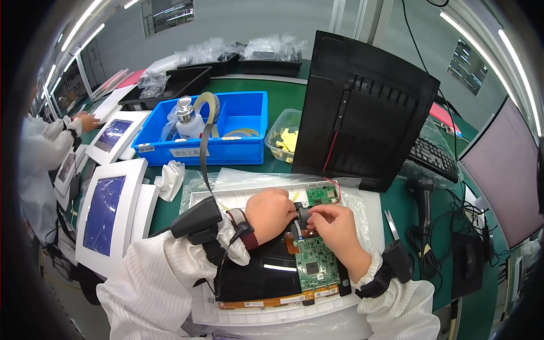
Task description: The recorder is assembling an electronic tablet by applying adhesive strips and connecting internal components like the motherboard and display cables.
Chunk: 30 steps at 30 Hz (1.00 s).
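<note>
In the head view I'm seeing the right hand [335,228] narrowly pinching a dark strip [304,215] beside the larger green circuit board [324,259], the left hand [268,213] apparently bracing opposite — its fingers' hold I cannot tell — while the black panel [255,275] is lying flat, presumably for steadiness.

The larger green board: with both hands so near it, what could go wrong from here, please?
The left hand and right hand are close to the bare larger board; a slip could damage it. A red wire runs from the raised cover toward the small board; if the cover tips, the wire might pull. The wrist cord hangs near the dark panel and might snag.
</note>
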Each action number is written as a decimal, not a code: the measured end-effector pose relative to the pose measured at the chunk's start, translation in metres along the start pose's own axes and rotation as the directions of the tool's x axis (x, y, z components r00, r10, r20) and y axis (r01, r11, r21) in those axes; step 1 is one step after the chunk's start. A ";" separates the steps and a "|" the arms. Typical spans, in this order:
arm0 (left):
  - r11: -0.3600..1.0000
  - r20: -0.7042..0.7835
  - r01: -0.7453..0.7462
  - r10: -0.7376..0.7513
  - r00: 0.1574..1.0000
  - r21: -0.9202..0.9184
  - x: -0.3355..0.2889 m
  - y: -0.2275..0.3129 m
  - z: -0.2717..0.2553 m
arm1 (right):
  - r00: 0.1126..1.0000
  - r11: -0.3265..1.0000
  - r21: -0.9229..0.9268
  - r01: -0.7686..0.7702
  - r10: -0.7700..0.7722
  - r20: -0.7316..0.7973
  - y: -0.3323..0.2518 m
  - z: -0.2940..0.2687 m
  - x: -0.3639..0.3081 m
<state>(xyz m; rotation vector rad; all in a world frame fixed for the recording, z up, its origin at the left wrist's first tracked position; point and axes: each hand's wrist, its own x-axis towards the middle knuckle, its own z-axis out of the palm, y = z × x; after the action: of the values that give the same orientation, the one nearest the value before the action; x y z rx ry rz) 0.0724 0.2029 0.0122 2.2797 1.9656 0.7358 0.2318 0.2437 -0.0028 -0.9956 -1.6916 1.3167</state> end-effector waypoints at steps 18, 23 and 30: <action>0.888 0.146 -0.419 0.396 0.906 0.192 -0.012 -0.011 -0.017 | 0.999 0.988 0.148 -0.047 0.049 -0.016 -0.014 -0.003 -0.001; 0.873 0.206 -0.441 0.402 0.892 0.206 -0.018 -0.012 -0.020 | 0.998 0.988 0.142 -0.057 0.062 -0.028 -0.015 -0.006 -0.001; 0.930 -0.003 -0.357 0.359 0.933 0.090 -0.011 -0.006 -0.020 | 0.997 0.996 0.085 0.039 -0.033 -0.072 -0.014 -0.009 -0.001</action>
<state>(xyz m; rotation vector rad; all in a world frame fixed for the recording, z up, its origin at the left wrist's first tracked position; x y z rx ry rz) 0.0583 0.1880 0.0244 2.7354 1.6330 0.7076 0.2384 0.2440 0.0120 -0.9456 -1.5795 1.3053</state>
